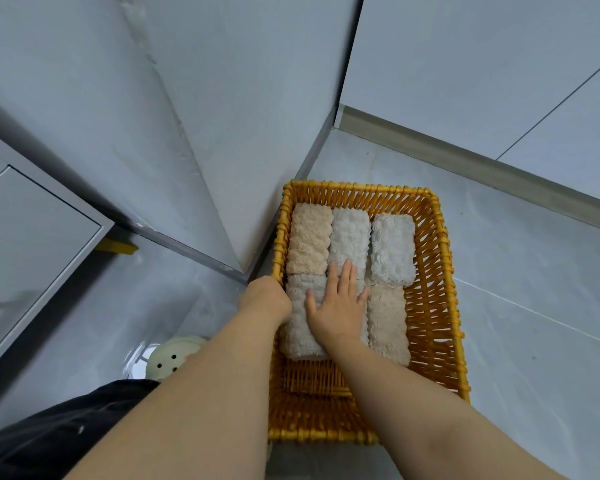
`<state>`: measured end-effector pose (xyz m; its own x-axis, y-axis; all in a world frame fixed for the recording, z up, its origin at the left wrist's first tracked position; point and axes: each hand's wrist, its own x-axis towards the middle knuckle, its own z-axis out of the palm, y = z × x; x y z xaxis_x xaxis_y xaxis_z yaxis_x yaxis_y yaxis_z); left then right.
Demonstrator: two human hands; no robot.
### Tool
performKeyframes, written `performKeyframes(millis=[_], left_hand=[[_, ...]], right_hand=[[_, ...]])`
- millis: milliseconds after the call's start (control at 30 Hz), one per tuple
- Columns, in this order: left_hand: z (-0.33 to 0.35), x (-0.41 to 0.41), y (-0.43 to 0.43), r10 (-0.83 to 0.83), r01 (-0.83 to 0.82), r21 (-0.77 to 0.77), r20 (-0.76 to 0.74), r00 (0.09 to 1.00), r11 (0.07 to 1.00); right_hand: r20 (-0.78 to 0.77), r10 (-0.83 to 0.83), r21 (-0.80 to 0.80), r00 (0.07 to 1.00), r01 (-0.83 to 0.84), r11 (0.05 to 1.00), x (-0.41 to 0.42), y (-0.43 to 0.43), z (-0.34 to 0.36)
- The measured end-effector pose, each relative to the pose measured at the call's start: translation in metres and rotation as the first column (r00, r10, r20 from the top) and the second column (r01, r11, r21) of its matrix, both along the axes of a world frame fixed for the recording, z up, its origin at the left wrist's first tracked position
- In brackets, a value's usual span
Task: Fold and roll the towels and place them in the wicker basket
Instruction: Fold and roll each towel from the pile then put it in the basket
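**Step in hand:** seating the rolled towels in the wicker basket (430, 289), which stands on the tiled floor (516, 289) in a wall corner. Read the basket as a clock face, with 12 o'clock farthest from the person.

**Far row:**
- beige roll (307, 237) at 11 o'clock
- pale grey roll (349, 233) at 12 o'clock
- second grey roll (392, 249) at 1 o'clock

**Near row:**
- grey-beige roll (298, 327) at 9 o'clock
- tan roll (388, 323) at 3 o'clock
- a middle roll between them, mostly covered

**Right hand** (338, 306): lies palm down on the middle roll. Its fingers (347, 275) are straight and slightly apart, with the tips reaching the pale grey roll.

**Left hand** (267, 296): at the 9 o'clock rim, bent down between the basket wall and the grey-beige roll. Its fingers are hidden, so their state cannot be told.

**Judgement:** placement appears nearly complete. A strip of basket bottom at 6 o'clock is bare. The next move probably calls for light, even downward pressure to level the near row. Both hands should then lift straight up so that no roll drags or unwinds.
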<state>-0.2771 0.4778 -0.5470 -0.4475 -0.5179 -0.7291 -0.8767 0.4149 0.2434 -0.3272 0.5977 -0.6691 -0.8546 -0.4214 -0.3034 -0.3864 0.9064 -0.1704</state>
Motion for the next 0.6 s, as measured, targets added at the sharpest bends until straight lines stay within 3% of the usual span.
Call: performKeyframes(millis=[233, 367, 467, 600], left_hand=[[-0.003, 0.000, 0.000, 0.055, -0.054, 0.040, -0.014, 0.998, 0.998], [0.012, -0.007, -0.001, 0.087, -0.086, 0.107, -0.005, 0.996, 0.991], [0.025, -0.008, -0.003, 0.109, -0.101, 0.096, -0.081, 0.991, 0.990], [0.044, 0.007, 0.000, -0.085, 0.074, -0.054, -0.234, 0.968, 0.996]], right_hand=[[0.042, 0.014, 0.101, 0.999, -0.019, 0.995, -0.003, -0.010, 0.007], [0.033, -0.006, 0.039, 0.999, 0.005, 0.999, -0.002, -0.010, 0.022], [0.000, -0.013, -0.030, 1.000, 0.013, 0.999, -0.007, -0.008, 0.041], [-0.056, -0.017, -0.085, 0.998, 0.012, 0.996, -0.017, -0.006, 0.072]])
